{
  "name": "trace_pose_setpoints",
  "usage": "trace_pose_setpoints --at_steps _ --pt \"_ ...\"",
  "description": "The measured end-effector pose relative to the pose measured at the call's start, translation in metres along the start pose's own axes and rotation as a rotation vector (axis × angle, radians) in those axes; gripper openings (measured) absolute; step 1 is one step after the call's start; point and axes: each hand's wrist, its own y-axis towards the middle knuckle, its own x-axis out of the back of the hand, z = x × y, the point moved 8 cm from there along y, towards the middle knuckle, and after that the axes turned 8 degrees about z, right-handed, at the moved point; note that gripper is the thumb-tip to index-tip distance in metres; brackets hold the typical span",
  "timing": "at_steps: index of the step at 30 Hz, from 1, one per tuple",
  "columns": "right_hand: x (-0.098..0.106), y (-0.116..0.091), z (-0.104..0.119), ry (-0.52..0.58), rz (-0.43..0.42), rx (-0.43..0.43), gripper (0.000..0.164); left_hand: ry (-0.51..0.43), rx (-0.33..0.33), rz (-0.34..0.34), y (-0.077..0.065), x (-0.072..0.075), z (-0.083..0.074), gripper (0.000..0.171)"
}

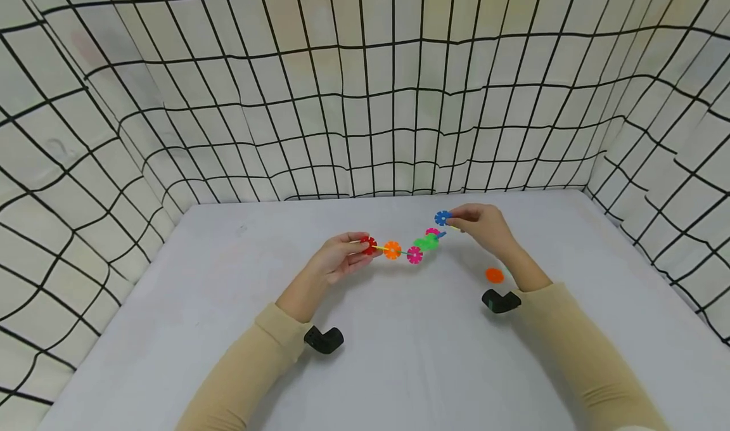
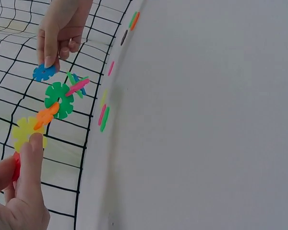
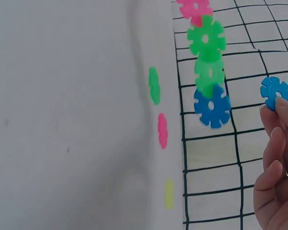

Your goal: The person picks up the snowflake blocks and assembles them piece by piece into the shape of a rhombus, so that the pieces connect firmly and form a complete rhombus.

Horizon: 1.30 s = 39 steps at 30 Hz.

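My left hand [image 1: 338,257] pinches a red notched disc [image 1: 369,246] at one end of a chain of slotted snowflake discs. From it the chain runs right through a yellow disc [image 2: 26,132], an orange disc [image 1: 392,250], a green disc [image 2: 59,100] and a pink disc [image 1: 414,255]. Two more green discs, the nearer one [image 3: 206,38] joined to the pink, lead to a blue disc [image 3: 212,106] at the far end. A separate blue disc [image 1: 441,218] is pinched between thumb and finger of my right hand [image 1: 481,225], apart from the chain's blue end.
On the white table [image 1: 171,304] lie loose discs, among them an orange one [image 1: 494,275] near the right wrist, plus pink [image 3: 162,131], green [image 3: 154,85] and yellow [image 3: 169,194] ones. Black netting [image 1: 371,95] stands around the back and sides. Black wrist-worn devices [image 1: 324,340] sit by both sleeves.
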Motion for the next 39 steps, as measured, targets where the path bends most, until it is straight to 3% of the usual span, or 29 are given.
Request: trace_pose_setpoints --at_steps 11,20,39 --pt "-0.022 -0.003 0.042 -0.043 0.01 0.114 0.021 -0.007 0.013 -0.015 -0.006 -0.014 0.005 0.042" --pt "-0.042 -0.003 0.052 -0.07 0.053 0.141 0.018 0.003 0.029 -0.033 -0.005 -0.015 0.009 0.044" --pt "-0.073 -0.011 0.065 -0.132 0.128 0.268 0.007 0.047 0.007 0.06 -0.003 -0.021 0.015 0.043"
